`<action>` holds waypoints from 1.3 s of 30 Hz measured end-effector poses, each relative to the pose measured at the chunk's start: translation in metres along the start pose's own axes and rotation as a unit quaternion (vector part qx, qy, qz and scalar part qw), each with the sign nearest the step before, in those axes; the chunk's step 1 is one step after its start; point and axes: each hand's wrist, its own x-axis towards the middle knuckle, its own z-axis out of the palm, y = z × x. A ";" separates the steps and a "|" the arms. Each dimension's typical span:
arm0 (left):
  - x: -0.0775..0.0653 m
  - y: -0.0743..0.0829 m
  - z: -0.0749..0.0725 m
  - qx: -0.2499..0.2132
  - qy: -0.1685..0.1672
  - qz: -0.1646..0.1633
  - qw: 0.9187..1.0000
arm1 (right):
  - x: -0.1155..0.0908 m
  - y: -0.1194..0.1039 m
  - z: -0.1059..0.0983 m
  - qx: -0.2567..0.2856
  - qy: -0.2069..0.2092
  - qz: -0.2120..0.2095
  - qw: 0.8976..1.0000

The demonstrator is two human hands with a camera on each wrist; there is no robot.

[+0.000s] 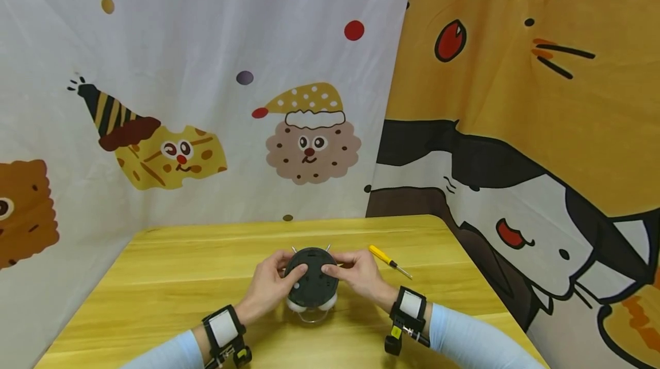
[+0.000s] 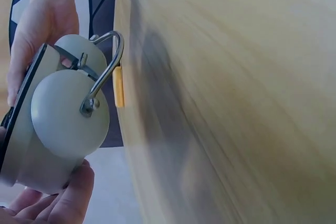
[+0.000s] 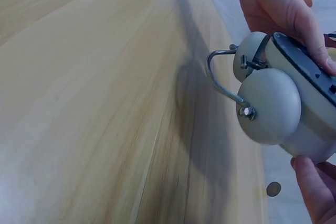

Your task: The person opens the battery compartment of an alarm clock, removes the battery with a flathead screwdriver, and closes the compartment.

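Observation:
Both hands grip a twin-bell alarm clock (image 1: 312, 283) between them, above the table. Its round black back faces up toward the head camera, with the two white bells and wire handle pointing to the person. My left hand (image 1: 269, 282) holds the left rim, thumb on the back cover. On the opposite rim, my right hand (image 1: 364, 277) does the same with its thumb. The left wrist view shows the pale casing, a bell (image 2: 68, 113) and the curved metal handle (image 2: 116, 51). Two metal feet stick out at the far side; the dial is hidden.
A yellow-handled screwdriver (image 1: 388, 259) lies on the wooden table (image 1: 206, 254), right of the clock. Behind the table hangs a white cloth (image 1: 180, 42) with cartoon prints, and a cat-patterned cloth (image 1: 515, 88) hangs at the right.

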 end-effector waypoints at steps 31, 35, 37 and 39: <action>0.012 -0.007 -0.001 0.010 -0.017 -0.060 0.998 | 0.009 0.007 0.006 0.047 0.026 0.131 0.990; 0.013 -0.009 0.000 0.019 -0.021 -0.068 0.997 | 0.009 0.008 0.008 0.034 0.030 0.134 0.990; 0.013 -0.009 0.000 0.025 -0.021 -0.072 0.997 | 0.010 0.009 0.009 0.026 0.032 0.135 0.990; 0.013 -0.009 0.000 0.033 -0.019 -0.077 0.996 | 0.010 0.011 0.011 0.018 0.035 0.134 0.990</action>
